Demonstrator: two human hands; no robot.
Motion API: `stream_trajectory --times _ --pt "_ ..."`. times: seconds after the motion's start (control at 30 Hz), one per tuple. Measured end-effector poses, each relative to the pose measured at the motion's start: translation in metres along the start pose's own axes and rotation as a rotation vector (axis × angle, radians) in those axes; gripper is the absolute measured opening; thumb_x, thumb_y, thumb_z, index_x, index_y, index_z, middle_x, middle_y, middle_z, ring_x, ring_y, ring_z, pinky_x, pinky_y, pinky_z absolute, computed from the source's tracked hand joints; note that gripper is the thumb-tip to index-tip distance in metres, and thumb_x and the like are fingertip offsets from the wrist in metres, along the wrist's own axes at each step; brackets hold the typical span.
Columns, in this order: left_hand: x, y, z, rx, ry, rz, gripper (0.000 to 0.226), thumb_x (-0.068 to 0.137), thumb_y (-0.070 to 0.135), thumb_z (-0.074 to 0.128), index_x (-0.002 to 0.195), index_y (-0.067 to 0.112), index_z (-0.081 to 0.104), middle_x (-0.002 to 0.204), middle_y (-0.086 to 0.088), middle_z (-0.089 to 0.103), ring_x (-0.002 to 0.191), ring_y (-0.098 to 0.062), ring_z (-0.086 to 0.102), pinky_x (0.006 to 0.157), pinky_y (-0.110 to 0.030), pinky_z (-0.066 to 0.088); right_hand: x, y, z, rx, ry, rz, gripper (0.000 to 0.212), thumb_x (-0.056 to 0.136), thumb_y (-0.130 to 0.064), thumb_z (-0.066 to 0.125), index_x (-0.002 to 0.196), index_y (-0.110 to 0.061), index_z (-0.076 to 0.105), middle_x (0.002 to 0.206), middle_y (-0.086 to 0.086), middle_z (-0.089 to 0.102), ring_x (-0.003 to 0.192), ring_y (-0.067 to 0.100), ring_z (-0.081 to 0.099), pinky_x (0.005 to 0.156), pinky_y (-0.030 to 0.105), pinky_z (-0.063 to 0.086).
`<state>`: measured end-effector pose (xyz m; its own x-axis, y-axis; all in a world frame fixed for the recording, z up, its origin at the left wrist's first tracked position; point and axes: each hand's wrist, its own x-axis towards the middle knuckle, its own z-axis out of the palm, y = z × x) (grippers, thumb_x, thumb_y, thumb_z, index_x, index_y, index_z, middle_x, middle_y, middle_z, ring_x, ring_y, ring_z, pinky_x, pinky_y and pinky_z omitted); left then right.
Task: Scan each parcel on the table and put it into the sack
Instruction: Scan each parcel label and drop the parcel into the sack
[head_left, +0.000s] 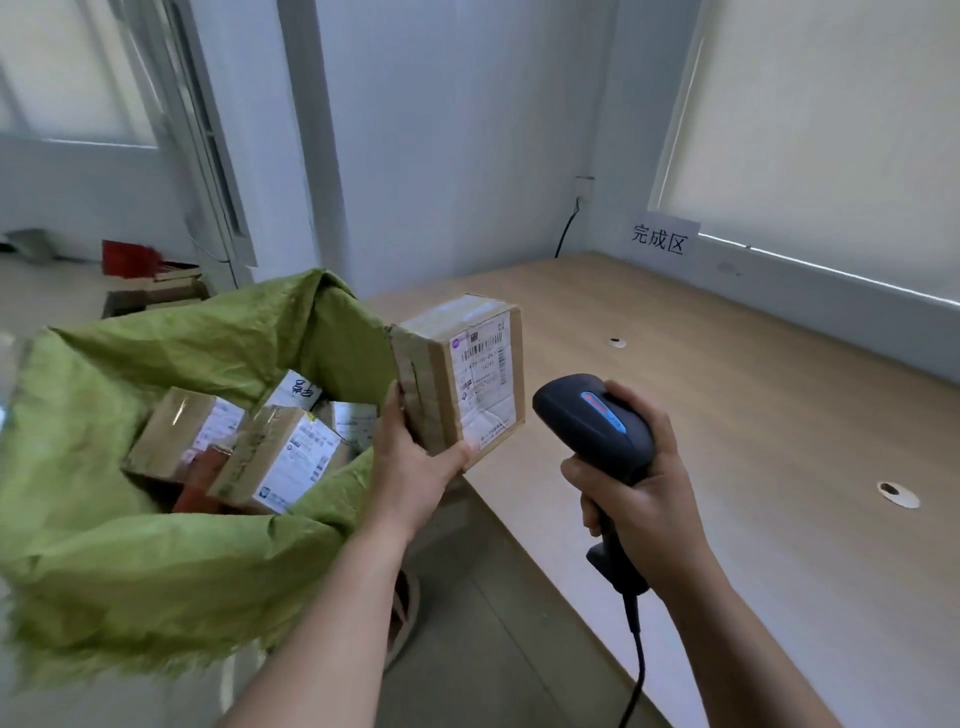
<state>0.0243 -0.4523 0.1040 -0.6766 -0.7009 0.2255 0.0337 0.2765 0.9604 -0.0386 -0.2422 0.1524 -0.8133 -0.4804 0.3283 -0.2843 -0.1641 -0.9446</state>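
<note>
- The left hand (415, 467) grasps a taped cardboard parcel (460, 374) from below, its label print too blurred to read, held above the table (753, 415) edge.
- At three o'clock of it, the right hand (644, 488) clenches a black corded scanner (597, 426).
- At nine o'clock, the green sack (156, 561) holds other parcels (270, 457), partly hidden by its folds.

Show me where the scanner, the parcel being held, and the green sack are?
scanner (592, 421): head view, on its dark rounded head.
held parcel (485, 374): head view, on its white shipping label.
green sack (171, 561): head view, on its near front wall.
</note>
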Motion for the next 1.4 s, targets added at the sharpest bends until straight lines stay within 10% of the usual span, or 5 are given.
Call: stream_trajectory --times 0.63,0.8,1.4 --pt "0.187 -0.058 -0.175 0.657 0.304 -0.068 0.108 0.075 0.038 0.077 0.152 0.022 0.003 0.142 -0.017 0.023 0.124 -0.037 0.040 0.085 -0.045 0.045 0.145 0.046 0.191 0.119 -0.118 -0.023 0.068 0.068 -0.002 0.070 0.113 -0.051 0.058 0.098 0.011 0.062 0.043 0.020 0.044 0.040 0.027 0.040" --pt "0.226 -0.087 -0.167 0.708 0.211 -0.118 0.114 0.074 0.043 0.077 0.152 0.022 -0.004 0.151 -0.017 0.010 0.137 -0.035 0.024 0.104 -0.047 0.036 0.153 0.058 0.185 0.080 -0.071 0.034 0.068 0.066 -0.003 0.070 0.114 -0.051 0.058 0.094 0.013 0.059 0.045 0.021 0.045 0.041 0.028 0.040" --pt "0.120 -0.013 -0.025 0.401 -0.155 0.194 0.070 0.084 0.043 0.066 0.144 0.027 0.035 0.144 0.001 0.035 0.129 -0.018 0.041 0.102 -0.043 0.042 0.075 0.029 0.063 -0.060 0.149 0.090 0.064 0.069 -0.008 0.070 0.117 -0.049 0.055 0.099 0.012 0.061 0.046 0.023 0.046 0.045 0.029 0.043"
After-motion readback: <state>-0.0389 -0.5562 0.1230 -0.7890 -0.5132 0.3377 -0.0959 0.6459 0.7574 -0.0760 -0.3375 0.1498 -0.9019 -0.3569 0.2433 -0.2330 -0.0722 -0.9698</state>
